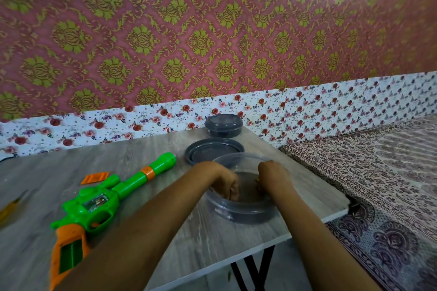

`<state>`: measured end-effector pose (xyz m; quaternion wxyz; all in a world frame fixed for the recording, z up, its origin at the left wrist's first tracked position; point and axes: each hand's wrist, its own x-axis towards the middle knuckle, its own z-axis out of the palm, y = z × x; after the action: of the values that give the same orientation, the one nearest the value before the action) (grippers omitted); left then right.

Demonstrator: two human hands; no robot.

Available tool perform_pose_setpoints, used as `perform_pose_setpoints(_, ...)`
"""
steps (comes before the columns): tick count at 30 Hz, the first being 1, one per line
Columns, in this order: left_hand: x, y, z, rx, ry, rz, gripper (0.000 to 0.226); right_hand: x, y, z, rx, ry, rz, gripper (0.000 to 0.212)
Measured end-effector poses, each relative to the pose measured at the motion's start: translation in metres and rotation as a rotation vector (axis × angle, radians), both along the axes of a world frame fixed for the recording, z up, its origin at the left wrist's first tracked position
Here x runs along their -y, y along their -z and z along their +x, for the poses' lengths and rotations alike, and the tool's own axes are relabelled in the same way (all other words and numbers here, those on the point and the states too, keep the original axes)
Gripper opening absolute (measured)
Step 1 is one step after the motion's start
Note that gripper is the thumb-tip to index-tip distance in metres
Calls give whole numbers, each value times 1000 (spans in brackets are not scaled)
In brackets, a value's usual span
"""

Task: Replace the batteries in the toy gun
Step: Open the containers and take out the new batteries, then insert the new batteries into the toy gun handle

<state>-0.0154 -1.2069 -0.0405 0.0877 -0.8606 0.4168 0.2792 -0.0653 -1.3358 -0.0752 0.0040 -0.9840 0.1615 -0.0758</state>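
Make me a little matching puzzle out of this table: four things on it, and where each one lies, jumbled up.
Things:
1. toy gun
2. orange cover piece
3. loose lid
4. closed tub

Places:
a. at the far edge of the table, nearest the wall
b. between the closed tub and the open tub
c. left of the open tub, barrel pointing toward the lid
d. just left of the gun's barrel

Pairs: 1-c, 2-d, 3-b, 4-a

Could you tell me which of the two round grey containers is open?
The nearer container, with the left hand and right hand inside; a loose lid lies behind it. The farther container has its lid on.
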Motion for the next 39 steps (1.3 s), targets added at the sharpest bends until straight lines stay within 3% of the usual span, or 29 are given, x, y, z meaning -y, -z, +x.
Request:
perform_pose_setpoints(10, -8, 6, 1, -49, -14, -116, 26, -4, -1, -4, 31, 19, 85, 20)
perform_pose_setpoints(15, -21, 3, 0, -57, -86, -396, 21, -3, -10, -5, 123, -7, 265, 9)
perform_pose_setpoints(17, -30, 0, 4, -55, -138, -564, 20, 2, -15, -5, 221, -17, 461, 8)
perform_pose_setpoints(21, -51, -14, 14, -216, -366, -989, 16, -8, -33, -7, 421, 5, 1368, 9)
perform_pose_setpoints(23, -65, -24, 16, -283, -531, -1225, 9, -24, -46, -6, 416, 4, 1617, 17)
perform_pose_setpoints(26, -84, -32, 12, -430, -808, -1504, 4, -58, -60, -1, 395, -7, 1732, 20)
perform_pose_setpoints(28, -101, -33, 8, -454, -895, -1576, 3, -86, -58, 8, 324, -61, 1772, 18)
perform_pose_setpoints(33, -152, -30, -4, -414, -973, -1559, 5, -150, -36, 28, 285, -148, 1815, 16)
perform_pose_setpoints(39, -204, -18, -4, -375, -1091, -1548, 23, -197, -22, 42, 255, -112, 2136, 28)
